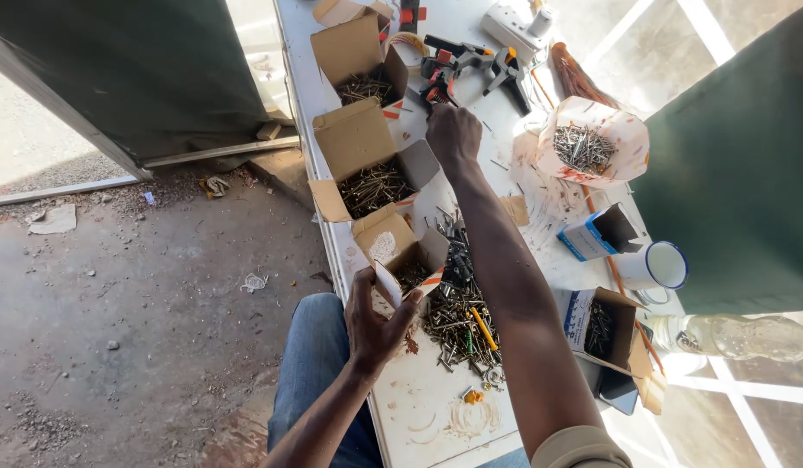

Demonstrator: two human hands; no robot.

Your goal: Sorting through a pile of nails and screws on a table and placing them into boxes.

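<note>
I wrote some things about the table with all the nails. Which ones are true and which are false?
1. The left hand holds the flap of a small cardboard box. True.
2. The right hand rests in the person's lap. False: it reaches far up the white table, near the clamps.
3. The white mug lies tipped over. False: it stands upright.
4. A loose pile of nails lies on the table. True.
5. The paper bag is empty. False: it holds nails.

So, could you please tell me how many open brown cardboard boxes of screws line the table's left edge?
3: far box, middle box, near box at the left hand.
</note>
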